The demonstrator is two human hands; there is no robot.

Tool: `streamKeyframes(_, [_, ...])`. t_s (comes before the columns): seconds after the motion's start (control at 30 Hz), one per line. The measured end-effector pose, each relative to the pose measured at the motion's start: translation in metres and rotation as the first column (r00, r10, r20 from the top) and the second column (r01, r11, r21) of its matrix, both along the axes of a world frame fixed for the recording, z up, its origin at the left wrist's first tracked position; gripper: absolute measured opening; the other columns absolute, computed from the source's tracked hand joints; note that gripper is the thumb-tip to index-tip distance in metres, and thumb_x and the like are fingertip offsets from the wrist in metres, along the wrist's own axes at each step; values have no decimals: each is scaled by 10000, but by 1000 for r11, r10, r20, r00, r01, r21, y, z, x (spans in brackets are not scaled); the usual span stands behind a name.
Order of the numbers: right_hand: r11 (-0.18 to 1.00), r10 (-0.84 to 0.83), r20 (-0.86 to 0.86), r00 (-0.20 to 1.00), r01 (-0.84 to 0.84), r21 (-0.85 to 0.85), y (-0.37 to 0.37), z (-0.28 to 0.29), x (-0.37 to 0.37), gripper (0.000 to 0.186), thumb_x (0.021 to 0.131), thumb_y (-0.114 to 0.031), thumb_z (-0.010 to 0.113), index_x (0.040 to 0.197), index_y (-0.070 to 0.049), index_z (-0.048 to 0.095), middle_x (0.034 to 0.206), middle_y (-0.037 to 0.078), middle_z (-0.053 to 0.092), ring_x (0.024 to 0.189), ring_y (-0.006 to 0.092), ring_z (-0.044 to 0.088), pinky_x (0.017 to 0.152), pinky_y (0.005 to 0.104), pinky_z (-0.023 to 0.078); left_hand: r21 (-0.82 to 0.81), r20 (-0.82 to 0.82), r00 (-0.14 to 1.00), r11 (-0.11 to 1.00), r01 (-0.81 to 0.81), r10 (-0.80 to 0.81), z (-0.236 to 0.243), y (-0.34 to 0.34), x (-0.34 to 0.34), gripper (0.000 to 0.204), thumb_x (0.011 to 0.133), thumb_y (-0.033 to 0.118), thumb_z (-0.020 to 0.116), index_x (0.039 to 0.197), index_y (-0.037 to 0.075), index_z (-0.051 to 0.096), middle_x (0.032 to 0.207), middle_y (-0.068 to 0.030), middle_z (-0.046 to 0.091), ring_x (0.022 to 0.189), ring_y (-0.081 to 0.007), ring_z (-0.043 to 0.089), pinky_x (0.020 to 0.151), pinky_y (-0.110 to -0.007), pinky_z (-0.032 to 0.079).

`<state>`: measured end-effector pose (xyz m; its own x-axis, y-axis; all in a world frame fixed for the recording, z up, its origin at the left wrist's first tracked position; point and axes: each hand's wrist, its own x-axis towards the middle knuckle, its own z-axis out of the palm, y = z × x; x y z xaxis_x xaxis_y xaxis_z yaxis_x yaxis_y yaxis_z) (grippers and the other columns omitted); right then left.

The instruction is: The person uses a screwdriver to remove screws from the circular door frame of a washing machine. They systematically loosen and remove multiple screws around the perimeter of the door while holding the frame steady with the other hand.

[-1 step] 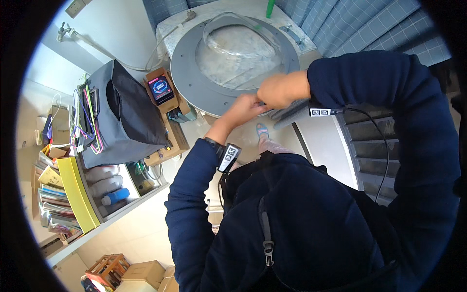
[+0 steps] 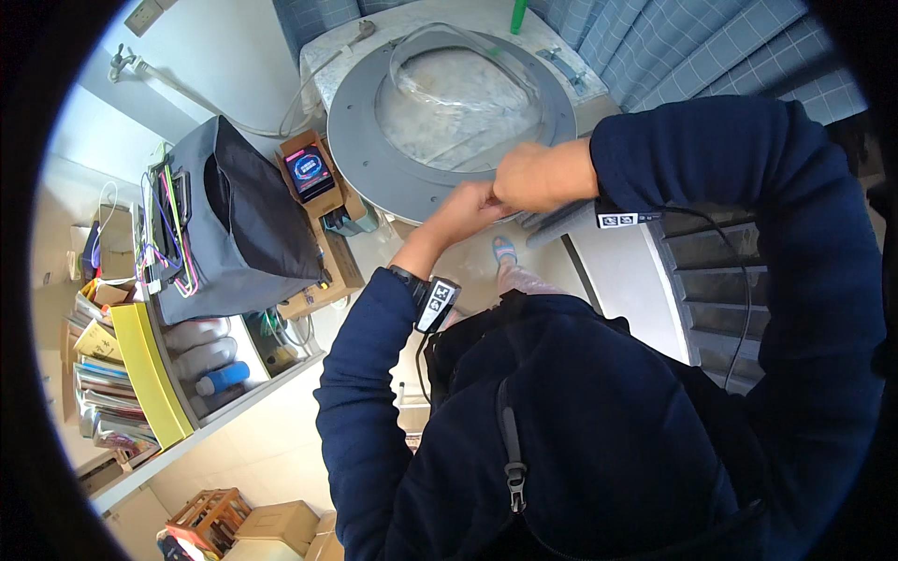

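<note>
A large round grey ring [image 2: 360,159] lies on a pale marbled table, with small holes spaced around it and a clear plastic dome [image 2: 449,70] at its middle. At its near edge my two hands meet. My left hand [image 2: 465,210] is closed, its fingertips pinched together against the right one. My right hand [image 2: 535,178] is closed too, knuckles up, over the ring's near right rim. Whatever the fingers hold is hidden between them.
The marbled tabletop [image 2: 323,64] carries a plug and cord at the back left. A dark grey fabric-covered box [image 2: 253,224] and a carton with a dark package [image 2: 307,168] stand at the left. Blue checked curtains [image 2: 673,56] hang behind at right, above dark slatted shelving [image 2: 716,285].
</note>
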<state>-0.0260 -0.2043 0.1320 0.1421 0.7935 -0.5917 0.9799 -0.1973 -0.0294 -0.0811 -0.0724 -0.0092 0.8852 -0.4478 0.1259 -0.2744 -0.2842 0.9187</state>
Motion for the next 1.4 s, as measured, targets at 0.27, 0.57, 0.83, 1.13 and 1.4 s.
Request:
streamKeyframes(0.27, [995,15,125,992,-27,94,3,3,-16,249,815,-286,661,785,-45,712,793,139,695,823,316,682,675,410,523,-52,187,951,969,-241,246,-21,-14,-16,265,782,240,739,931,27,686,768,-188,657,687,-340,638,645,-376,502])
streamKeyframes(0.57, [951,-297,57,953,301,-75,10,15,-1,321,843,-302,634,782,7,698,755,203,668,759,392,658,668,459,516,34,30,984,984,-177,176,24,-2,-8,326,828,330,708,939,25,686,582,-123,533,512,-228,453,530,-362,405])
streamKeyframes(0.83, [1000,-16,133,991,16,2,-9,12,-11,127,728,-155,657,781,-49,702,778,162,691,769,316,687,660,414,538,-154,6,1000,988,4,-4,11,-5,-6,219,844,201,702,963,18,686,667,-65,609,642,-89,493,605,-309,445])
streamKeyframes(1.13, [992,-16,191,981,-8,126,-22,4,-9,240,832,-243,621,800,-5,625,727,138,647,694,274,653,595,389,494,-59,142,984,993,-101,109,6,-16,1,204,829,193,712,923,17,676,762,-148,669,656,-141,585,638,-315,482])
streamKeyframes(1.4, [119,-991,-112,67,810,-575,-12,-1,13,298,864,-346,573,737,-78,601,522,-20,416,406,85,316,403,286,258,-70,309,927,977,-201,212,1,-33,-7,236,783,278,748,876,69,691,669,-139,580,567,-291,521,554,-364,435])
